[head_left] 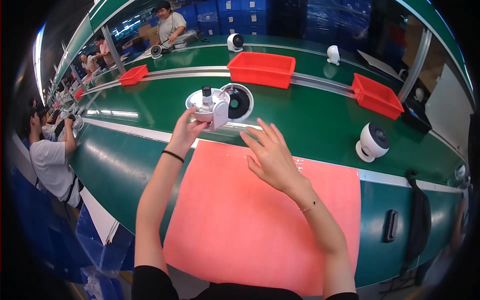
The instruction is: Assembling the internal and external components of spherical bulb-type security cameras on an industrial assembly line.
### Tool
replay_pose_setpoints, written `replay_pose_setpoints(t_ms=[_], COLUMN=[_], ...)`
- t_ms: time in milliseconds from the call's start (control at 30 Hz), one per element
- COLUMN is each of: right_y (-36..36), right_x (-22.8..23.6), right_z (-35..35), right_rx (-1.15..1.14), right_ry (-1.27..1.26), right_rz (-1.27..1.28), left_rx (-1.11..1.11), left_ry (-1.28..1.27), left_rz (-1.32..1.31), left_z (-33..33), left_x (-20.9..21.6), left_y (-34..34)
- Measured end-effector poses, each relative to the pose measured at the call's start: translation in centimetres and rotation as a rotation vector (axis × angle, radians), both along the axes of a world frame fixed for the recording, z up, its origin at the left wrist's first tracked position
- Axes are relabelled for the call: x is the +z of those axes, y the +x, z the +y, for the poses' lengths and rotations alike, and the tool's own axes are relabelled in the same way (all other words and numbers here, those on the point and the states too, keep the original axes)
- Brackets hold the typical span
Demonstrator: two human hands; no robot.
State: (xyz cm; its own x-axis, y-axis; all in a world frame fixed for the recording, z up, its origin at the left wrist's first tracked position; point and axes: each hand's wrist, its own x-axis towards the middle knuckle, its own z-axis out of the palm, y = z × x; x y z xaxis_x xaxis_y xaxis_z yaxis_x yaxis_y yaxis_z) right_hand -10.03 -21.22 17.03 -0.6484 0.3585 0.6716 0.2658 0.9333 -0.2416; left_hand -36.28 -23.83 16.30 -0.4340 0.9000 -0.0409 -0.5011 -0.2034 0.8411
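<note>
At the far left a person in a white top (52, 165) sits along the green bench (110, 155). A small red tray (136, 76) lies farther back. Next comes the left hand (189, 126), its fingers and thumb closed around the lower edge of an opened white device (220, 114), which it holds up just past the far edge of a pink mat (260, 220). The device sits directly beyond and to the right of that hand: a bowl-shaped shell with a black-topped cylinder (206, 92) standing in it, and to its right a round piece with a black ring (243, 106). A large red tray (260, 78) stands behind. Nearer and to the right of the device, apart from it, the right hand (270, 157) is spread open above the mat, holding nothing. Farther right are a third red tray (377, 101), a closed white-and-black device (372, 141) and a small black object (391, 226).
</note>
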Motion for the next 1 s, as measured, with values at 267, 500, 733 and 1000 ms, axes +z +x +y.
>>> replay_pose_setpoints(t_ms=[267, 500, 733, 1000], right_y=[3.5, 9.4, 12.9, 13.1], right_x=[-2.6, -2.1, 0.7, 1.6], right_z=[-0.1, 0.1, -5.5, -9.8], right_rx=[-0.067, 0.023, 0.276, 0.482], right_ry=[0.445, 0.623, 0.31, -1.071], right_rz=[-0.277, 0.036, 0.048, -0.178], left_rx=[-0.199, -0.311, -0.649, -1.727], left_ry=[-0.166, -0.195, -0.186, 0.05], left_rz=[0.02, 0.038, 0.387, 0.869], left_z=[-4.6, -5.7, -3.7, -2.3], left_x=[2.4, 1.3, -1.8, -2.2], left_y=[3.3, 5.4, 4.4, 13.9])
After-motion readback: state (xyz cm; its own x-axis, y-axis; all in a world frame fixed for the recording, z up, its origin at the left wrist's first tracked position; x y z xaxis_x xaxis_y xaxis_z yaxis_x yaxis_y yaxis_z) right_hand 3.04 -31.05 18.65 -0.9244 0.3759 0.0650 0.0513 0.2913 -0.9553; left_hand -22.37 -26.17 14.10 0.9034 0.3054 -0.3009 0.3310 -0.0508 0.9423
